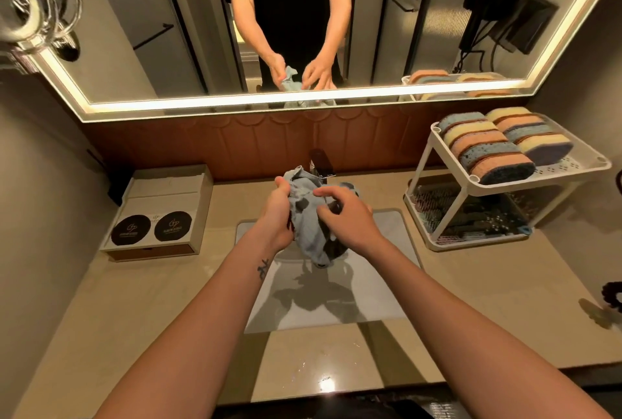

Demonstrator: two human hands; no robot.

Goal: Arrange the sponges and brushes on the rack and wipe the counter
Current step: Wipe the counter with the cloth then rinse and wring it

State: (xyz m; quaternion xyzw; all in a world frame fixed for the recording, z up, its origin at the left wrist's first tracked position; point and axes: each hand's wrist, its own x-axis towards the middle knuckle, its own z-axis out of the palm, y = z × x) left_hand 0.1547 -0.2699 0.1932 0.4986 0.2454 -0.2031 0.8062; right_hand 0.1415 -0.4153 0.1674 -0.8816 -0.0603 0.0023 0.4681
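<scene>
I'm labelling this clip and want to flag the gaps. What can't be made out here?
All in the head view:
The faucet is mostly hidden behind the cloth that the left hand and right hand hold.
The items on the lower tier of the rack are dark and blurred, so their kinds are unclear.
The print on the black discs is too small to read.
The dark ruffled thing on the counter is cut off by the right edge.
</scene>
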